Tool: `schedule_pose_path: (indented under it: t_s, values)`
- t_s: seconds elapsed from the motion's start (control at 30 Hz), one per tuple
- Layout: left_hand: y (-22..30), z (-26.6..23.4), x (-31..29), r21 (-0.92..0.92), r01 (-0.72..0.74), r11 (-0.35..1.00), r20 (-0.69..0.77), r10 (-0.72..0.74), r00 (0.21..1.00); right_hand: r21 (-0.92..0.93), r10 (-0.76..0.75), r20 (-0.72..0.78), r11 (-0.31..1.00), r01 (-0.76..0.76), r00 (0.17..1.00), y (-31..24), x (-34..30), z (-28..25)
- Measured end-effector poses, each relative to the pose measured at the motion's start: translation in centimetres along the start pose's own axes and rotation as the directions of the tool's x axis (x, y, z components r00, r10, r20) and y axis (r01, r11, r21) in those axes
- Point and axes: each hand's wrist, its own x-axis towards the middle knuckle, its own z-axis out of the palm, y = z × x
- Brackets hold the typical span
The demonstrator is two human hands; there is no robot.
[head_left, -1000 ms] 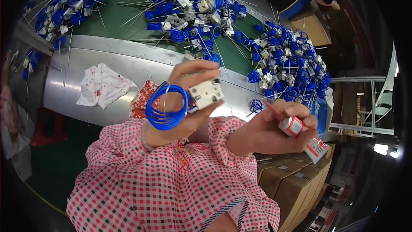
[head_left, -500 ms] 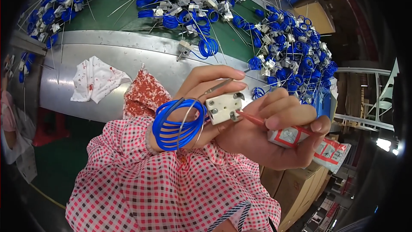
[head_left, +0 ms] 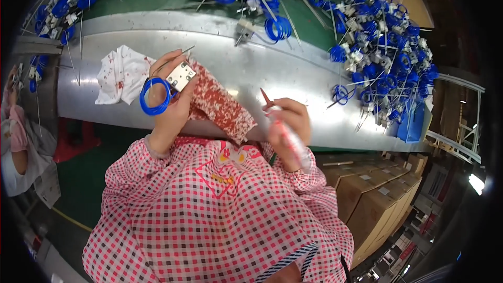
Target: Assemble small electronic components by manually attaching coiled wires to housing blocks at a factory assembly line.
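Note:
My left hand [head_left: 176, 104] grips a capillary thermostat, its white block [head_left: 182, 77] facing up with metal terminals showing. A blue coil [head_left: 153, 110] hangs from it beside my fingers, and a thin metal rod sticks out past my fingertips. In my right hand [head_left: 294, 120] is a squeeze tube [head_left: 290, 140], white and red, blurred by motion. Its tapered red nozzle [head_left: 265, 97] points up and away, well apart from the block. Between my hands a red-and-white mottled cloth [head_left: 222, 106] lies over the bench edge; a white spotted cloth [head_left: 123, 77] is left of my left hand.
Beyond the metal ledge [head_left: 209, 34], several more thermostats with blue coils [head_left: 385, 52] lie heaped on a green surface, long rods jutting out. One sits alone on the ledge [head_left: 244, 31]. Cardboard boxes [head_left: 377, 199] stand lower right. Another person's arm [head_left: 19, 141] shows far left.
My hands have drawn apart: the left carried the thermostat left and away from me, the right pulled the tube's nozzle off the block and turned it upward. The head view has shifted.

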Motion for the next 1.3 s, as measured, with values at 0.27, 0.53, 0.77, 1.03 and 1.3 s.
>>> schedule_pose_path:
  t_s: [0.27,0.53,0.77,1.03,1.3]
  values:
    - [-2.8,-0.3,-2.2,0.123,-0.095,0.988,0.106,0.082,0.991,0.032,0.073,0.567,0.993,-0.11,0.821,-0.2,-2.4,0.7]
    - [-3.3,0.1,-2.3,0.072,-0.114,0.991,0.115,0.105,0.988,-0.005,-0.203,0.638,0.964,0.267,0.742,0.5,-2.5,0.6]
    - [-3.7,0.2,-2.4,0.131,-0.116,0.985,0.145,0.096,0.985,-0.028,-0.202,0.699,0.951,0.309,0.686,0.0,-2.6,-0.2]
    - [-4.1,0.3,-2.4,0.121,-0.121,0.985,0.167,0.1,0.981,-0.065,-0.208,0.768,0.916,0.396,0.606,-0.6,-2.4,-1.1]
    - [-3.6,0.4,-2.2,0.148,-0.13,0.98,0.17,0.104,0.98,0.019,-0.007,0.696,1.0,-0.008,0.718,0.1,-2.6,-2.8]
